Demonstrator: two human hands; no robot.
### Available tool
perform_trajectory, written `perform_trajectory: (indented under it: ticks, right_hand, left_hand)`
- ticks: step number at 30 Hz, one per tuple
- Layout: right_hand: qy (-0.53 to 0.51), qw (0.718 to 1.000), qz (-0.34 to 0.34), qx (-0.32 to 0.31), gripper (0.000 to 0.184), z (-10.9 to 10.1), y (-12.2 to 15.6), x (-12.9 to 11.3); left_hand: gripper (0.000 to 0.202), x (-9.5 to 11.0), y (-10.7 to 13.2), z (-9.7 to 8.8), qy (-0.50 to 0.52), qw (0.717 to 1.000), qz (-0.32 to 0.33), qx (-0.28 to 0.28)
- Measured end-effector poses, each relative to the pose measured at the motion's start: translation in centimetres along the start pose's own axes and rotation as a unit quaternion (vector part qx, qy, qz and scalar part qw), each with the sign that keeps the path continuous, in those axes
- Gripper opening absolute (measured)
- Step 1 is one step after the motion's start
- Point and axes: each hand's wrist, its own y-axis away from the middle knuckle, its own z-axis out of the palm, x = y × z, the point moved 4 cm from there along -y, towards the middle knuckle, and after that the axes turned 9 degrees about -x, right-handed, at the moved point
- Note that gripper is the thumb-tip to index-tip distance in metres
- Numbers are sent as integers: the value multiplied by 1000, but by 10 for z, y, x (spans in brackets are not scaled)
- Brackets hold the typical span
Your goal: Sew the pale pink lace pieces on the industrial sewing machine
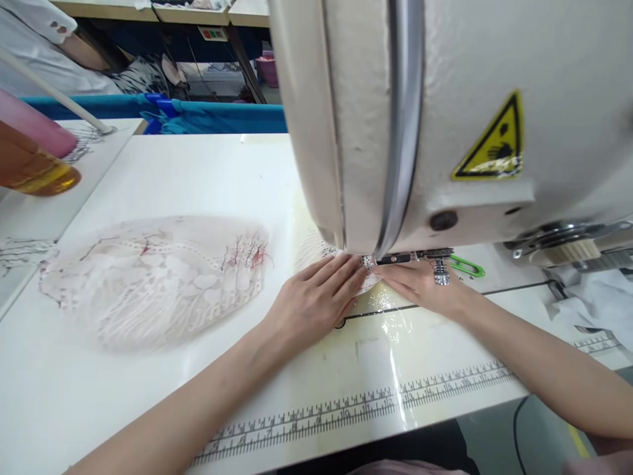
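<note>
Under the head of a sewing machine (341, 132) lies a piece of pale lace fabric (372, 282), mostly hidden by my hands and the machine. My left hand (319, 297) rests flat on it with the fingers stretched out towards the needle area. From the other side my right hand (420, 284) reaches in, its fingers extended along the fabric's edge and partly behind the machine's metal parts. On the table to the left is a blurred sheer lace piece (158, 284) with dark and red threads.
A printed ruler (366, 406) runs along the table's front edge. Green thread snips (467, 266) lie behind my right wrist, white cloth (601, 303) at the right. Thread cones (34, 158) stand at the left. Beyond the blue cloth trough (222, 115), another person's arm (84, 53) shows.
</note>
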Motion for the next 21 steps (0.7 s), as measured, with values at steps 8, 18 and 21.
perform_trajectory:
  ticks: [8, 18, 21]
  right_hand:
    - [66, 996, -49, -19, 24, 9, 0, -3]
    - [94, 992, -82, -30, 25, 23, 0, -9]
    - [63, 996, -54, -14, 19, 22, -2, -11]
  left_hand:
    - [29, 1, 2, -4, 24, 999, 41, -3]
    - [16, -2, -1, -9, 25, 999, -5, 34]
    - [15, 1, -4, -13, 25, 998, -4, 53]
